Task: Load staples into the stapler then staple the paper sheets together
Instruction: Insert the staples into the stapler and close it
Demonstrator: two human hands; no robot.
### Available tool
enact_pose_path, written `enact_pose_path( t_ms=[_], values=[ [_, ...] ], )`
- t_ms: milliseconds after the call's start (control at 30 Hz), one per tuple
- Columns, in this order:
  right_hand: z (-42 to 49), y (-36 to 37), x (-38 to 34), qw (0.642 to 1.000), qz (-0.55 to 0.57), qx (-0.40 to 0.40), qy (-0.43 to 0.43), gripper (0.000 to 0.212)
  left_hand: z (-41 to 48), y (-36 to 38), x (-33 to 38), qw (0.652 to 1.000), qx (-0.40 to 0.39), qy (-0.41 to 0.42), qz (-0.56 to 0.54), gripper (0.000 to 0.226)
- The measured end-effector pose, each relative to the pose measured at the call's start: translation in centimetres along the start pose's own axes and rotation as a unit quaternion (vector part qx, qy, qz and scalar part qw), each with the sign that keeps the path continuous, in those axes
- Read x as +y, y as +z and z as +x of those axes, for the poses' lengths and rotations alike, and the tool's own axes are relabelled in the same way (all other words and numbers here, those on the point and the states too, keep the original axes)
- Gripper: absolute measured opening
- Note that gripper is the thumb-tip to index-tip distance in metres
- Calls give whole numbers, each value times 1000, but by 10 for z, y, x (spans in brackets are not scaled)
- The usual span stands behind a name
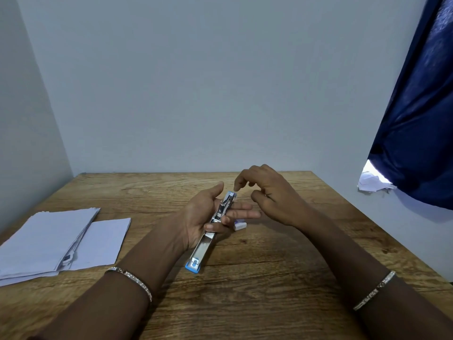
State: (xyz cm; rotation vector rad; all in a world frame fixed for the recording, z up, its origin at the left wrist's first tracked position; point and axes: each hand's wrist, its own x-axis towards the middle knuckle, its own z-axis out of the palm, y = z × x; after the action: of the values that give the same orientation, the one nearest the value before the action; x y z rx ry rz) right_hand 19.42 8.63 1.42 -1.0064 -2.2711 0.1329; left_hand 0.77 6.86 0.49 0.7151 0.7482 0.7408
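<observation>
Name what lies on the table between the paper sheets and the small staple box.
In the head view, the left hand holding the opened stapler lies between the paper sheets and the staple box.

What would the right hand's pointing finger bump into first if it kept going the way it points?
Probably the stapler: the right hand aims its fingertip down at the far end, held in the left hand. Depth is hard to judge.

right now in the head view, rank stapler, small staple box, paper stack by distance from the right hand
From the right hand:
1. stapler, just left, held in the left hand
2. small staple box, on the table below
3. paper stack, far left
</observation>
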Motion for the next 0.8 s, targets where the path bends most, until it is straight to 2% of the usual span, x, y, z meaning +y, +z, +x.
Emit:
enact_pose_path(
  t_ms=[167, 233, 300, 367, 500, 700, 800],
  values=[
    [0, -4, -6, 994, 103, 33, 37, 30, -3, -1, 2, 999, 21, 21, -10, 77],
    [1, -6, -11, 985, 163, 3, 54, 22, -2, -2, 2, 999, 32, 31, -10, 78],
    [1, -4, -18, 978, 201, -34, 43, 31, -1, -3, 1, 999, 41, 34, -2, 83],
    [2, 3, -24, 973, 225, -32, 29, 38, -3, -1, 0, 998, 45, 42, 1, 84],
    [2, 14, -26, 976, 218, 9, 24, 32, -5, 7, -3, 998, 42, 56, 4, 89],
    [2, 21, -20, 976, 194, 41, 95, 30, -7, 12, -2, 993, 83, 82, 13, 80],
    [1, 23, -20, 969, 199, 69, 127, 24, -8, 12, -2, 995, 71, 75, -10, 79]
  ],
)
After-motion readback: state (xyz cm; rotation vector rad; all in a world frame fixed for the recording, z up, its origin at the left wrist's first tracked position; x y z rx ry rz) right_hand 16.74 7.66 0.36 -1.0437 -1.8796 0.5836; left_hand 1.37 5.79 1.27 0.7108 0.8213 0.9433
